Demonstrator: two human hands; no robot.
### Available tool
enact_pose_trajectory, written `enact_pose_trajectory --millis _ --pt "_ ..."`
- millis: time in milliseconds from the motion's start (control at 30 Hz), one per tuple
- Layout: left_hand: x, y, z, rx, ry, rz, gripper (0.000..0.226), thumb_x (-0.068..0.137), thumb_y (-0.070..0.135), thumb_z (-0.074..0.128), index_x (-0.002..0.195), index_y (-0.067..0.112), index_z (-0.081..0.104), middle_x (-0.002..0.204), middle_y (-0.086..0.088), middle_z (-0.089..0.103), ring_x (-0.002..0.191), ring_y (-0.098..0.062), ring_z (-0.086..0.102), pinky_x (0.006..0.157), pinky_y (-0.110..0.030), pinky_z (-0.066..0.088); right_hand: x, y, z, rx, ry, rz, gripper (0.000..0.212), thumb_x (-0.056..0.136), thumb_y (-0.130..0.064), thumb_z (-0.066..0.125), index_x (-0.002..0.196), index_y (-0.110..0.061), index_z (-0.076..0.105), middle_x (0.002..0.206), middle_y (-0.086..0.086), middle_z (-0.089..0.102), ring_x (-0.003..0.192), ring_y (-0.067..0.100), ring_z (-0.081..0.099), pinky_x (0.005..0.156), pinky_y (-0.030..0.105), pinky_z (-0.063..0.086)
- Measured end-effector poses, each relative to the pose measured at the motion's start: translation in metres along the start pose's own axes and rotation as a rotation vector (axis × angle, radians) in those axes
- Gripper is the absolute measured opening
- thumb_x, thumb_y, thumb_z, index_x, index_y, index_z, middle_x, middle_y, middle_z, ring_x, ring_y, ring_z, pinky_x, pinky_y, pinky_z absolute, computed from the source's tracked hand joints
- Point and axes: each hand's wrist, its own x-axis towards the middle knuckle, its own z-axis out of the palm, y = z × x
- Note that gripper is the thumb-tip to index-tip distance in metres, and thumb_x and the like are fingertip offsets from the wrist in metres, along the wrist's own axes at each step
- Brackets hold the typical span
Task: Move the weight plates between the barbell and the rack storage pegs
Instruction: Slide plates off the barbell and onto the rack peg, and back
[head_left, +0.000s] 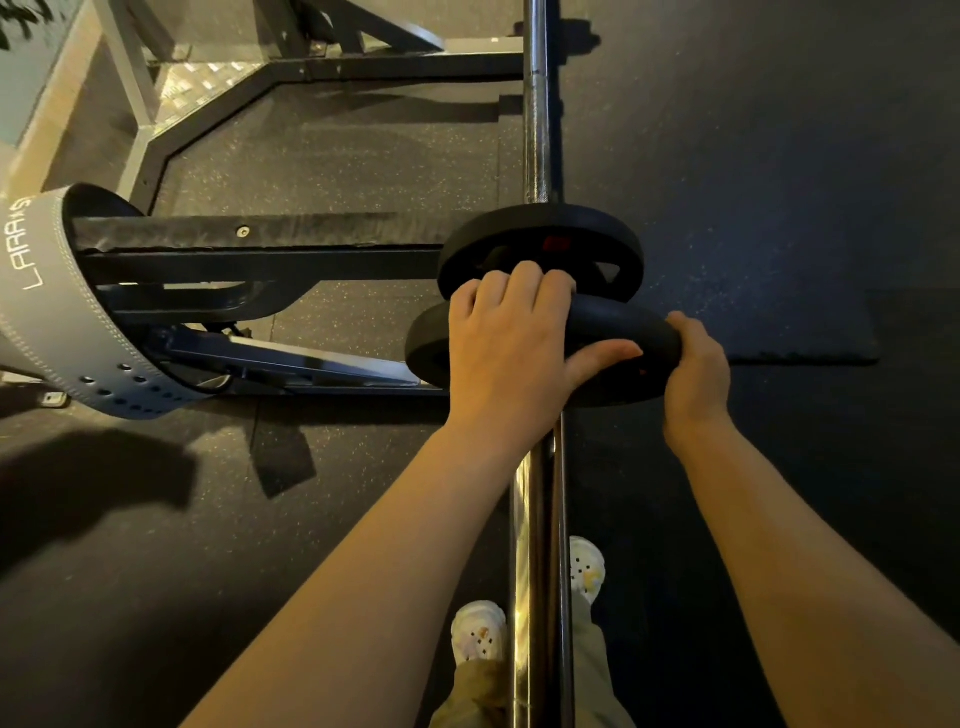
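A chrome barbell (540, 130) runs from the bottom of the view up past the middle. Two black weight plates sit on its sleeve. The far plate (550, 234) has a red mark near its hub. The near plate (618, 332) is tilted a little. My left hand (511, 343) grips the near plate's upper left rim, fingers curled over the top and thumb stretched across its face. My right hand (693, 369) grips its right rim. Much of the near plate is hidden under my left hand.
The dark rack frame (260, 244) lies to the left of the plates. A grey lifting belt (47, 312) hangs around it at the far left. A black rubber mat (805, 332) covers the floor on the right. My two shoes (478, 631) stand by the bar.
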Motion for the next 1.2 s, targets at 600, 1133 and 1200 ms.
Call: enact_pose_trajectory --millis 600,1133,1200 --pt "0.015 -0.049 -0.042 -0.966 0.027 -0.713 0.017 0.099 0.036 0.044 0.093 0.028 0.058 0.094 0.012 0.059 0.092 0.002 0.056 0.079 -0.016 0.045 -0.009 -0.017 -0.008 -0.201 0.123 -0.209 0.023 0.102 -0.035 0.036 0.101 -0.025 0.057 0.092 -0.011 0.053 0.082 -0.002 0.050 0.067 0.017 0.038" --pt "0.007 -0.056 -0.006 -0.947 -0.233 -0.894 0.042 0.098 0.051 0.037 0.075 0.019 0.052 0.080 -0.004 0.055 0.080 -0.019 0.055 0.077 -0.036 0.044 -0.003 -0.040 0.032 -0.400 0.069 -0.377 0.041 0.096 -0.024 0.044 0.055 -0.020 0.041 0.053 -0.006 0.038 0.042 0.000 0.036 0.052 0.021 0.029" --pt "0.002 -0.050 -0.008 -0.887 -0.175 -0.792 0.047 0.100 0.051 0.032 0.071 0.018 0.050 0.073 -0.004 0.051 0.072 -0.019 0.052 0.069 -0.035 0.042 -0.008 -0.034 0.024 -0.305 0.080 -0.327 0.041 0.096 -0.020 0.043 0.056 -0.019 0.039 0.054 -0.005 0.036 0.041 0.000 0.035 0.049 0.017 0.029"
